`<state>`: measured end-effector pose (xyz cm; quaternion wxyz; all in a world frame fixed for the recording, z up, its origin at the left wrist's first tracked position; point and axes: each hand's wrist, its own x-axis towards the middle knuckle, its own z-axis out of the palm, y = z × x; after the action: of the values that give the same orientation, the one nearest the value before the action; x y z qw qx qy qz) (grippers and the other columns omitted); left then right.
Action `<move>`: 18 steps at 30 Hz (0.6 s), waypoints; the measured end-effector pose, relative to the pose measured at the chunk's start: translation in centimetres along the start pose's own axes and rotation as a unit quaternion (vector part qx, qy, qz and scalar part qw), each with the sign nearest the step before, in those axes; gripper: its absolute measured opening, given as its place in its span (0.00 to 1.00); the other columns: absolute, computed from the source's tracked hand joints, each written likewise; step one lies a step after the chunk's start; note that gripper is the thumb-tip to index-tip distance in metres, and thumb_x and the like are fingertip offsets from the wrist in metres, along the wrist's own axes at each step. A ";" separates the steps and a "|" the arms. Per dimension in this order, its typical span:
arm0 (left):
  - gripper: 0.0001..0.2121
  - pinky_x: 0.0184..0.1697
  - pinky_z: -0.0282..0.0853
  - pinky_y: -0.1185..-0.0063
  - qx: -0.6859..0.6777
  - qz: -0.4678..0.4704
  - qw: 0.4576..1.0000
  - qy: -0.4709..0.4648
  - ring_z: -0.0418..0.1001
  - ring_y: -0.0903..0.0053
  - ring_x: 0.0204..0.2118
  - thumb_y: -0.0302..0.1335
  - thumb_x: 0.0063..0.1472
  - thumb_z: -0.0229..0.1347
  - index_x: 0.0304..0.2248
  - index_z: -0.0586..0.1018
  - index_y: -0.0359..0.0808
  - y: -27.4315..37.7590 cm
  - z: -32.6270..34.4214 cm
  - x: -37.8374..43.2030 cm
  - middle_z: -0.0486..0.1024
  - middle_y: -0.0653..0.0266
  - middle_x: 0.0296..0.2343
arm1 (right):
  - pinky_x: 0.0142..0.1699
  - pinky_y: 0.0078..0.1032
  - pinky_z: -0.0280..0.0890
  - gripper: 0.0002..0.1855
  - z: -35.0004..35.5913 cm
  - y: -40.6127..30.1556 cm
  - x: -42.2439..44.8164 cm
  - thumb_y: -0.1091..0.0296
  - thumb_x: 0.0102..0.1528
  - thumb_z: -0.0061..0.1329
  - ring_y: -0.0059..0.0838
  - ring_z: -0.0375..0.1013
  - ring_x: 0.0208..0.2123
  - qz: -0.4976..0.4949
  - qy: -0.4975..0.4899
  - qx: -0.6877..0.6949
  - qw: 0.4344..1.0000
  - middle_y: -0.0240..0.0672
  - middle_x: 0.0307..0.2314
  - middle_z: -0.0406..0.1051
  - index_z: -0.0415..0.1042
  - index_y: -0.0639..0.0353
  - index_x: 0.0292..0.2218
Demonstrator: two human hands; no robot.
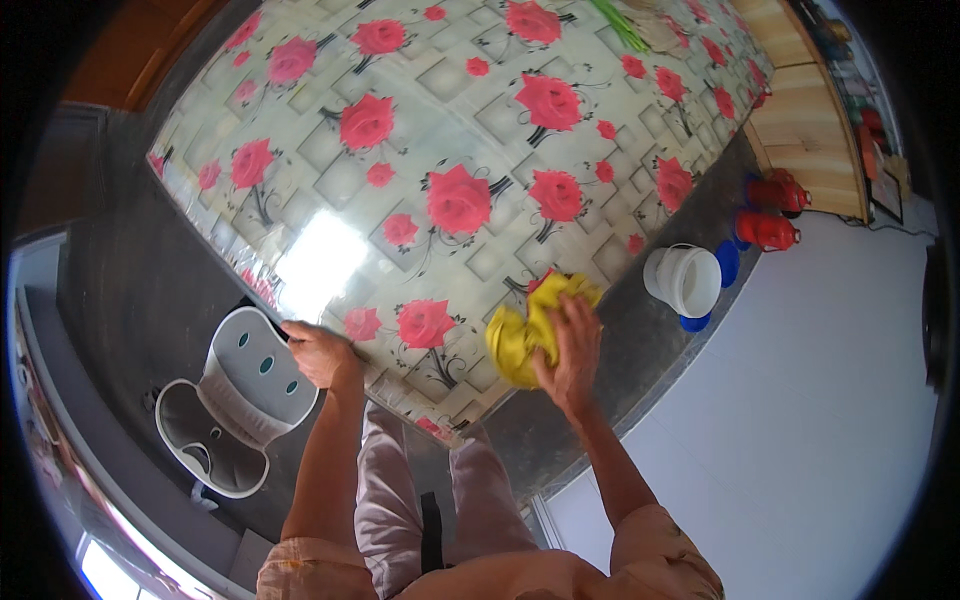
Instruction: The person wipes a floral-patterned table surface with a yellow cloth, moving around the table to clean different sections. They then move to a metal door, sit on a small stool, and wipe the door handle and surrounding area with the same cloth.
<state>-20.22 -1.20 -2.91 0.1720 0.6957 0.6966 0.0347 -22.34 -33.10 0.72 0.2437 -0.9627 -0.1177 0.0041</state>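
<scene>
A rose-patterned plastic tablecloth (pixel 420 142) covers the table in front of me and gleams where light falls on it. My right hand (pixel 574 349) presses a crumpled yellow cloth (pixel 517 341) onto the tablecloth near the table's right edge. The fingers lie bent over the cloth, and part of it spreads out to the left of the thumb. At the near left edge, my left hand (pixel 322 354) grips the table's rim, its fingers on top; the underside of that grip is hidden.
A grey chair (pixel 262 367) stands at the left by the table. On the floor at right are a white bucket (pixel 701 283), red thermos flasks (pixel 769 229) and blue lids (pixel 726 262). Green stalks (pixel 619 26) lie on the far tabletop. A wooden cabinet (pixel 814 142) stands beyond.
</scene>
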 end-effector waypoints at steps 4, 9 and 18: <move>0.33 0.43 0.65 0.55 0.012 0.003 1.000 -0.023 0.72 0.45 0.39 0.55 0.64 0.29 0.40 0.76 0.34 -0.1 0.5 0.3 0.76 0.44 0.35 | 0.58 0.50 0.49 0.29 2.7 -1.2 4.4 0.63 0.47 0.49 0.54 0.54 0.57 0.027 0.114 -0.002 0.993 0.46 0.54 0.58 0.64 0.60 0.51; 0.34 0.45 0.64 0.58 0.011 -0.015 0.999 -0.038 0.71 0.46 0.40 0.55 0.64 0.27 0.40 0.75 0.35 0.5 -0.2 -0.3 0.76 0.45 0.36 | 0.60 0.46 0.49 0.29 5.2 -8.6 1.7 0.63 0.46 0.51 0.47 0.54 0.58 -0.078 -0.093 0.083 0.989 0.42 0.54 0.59 0.66 0.56 0.50; 0.33 0.42 0.64 0.57 -0.014 -0.014 0.999 -0.033 0.72 0.46 0.38 0.54 0.64 0.28 0.40 0.75 0.33 0.6 -0.6 -0.3 0.76 0.44 0.33 | 0.63 0.44 0.44 0.29 5.1 -9.9 0.1 0.61 0.46 0.52 0.41 0.53 0.59 -0.120 -0.180 0.088 0.972 0.38 0.56 0.57 0.66 0.56 0.50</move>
<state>-19.83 -1.35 -2.09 0.2051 0.6842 0.6996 0.0196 -24.81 -22.26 0.87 0.3008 -0.9000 -0.2731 0.1582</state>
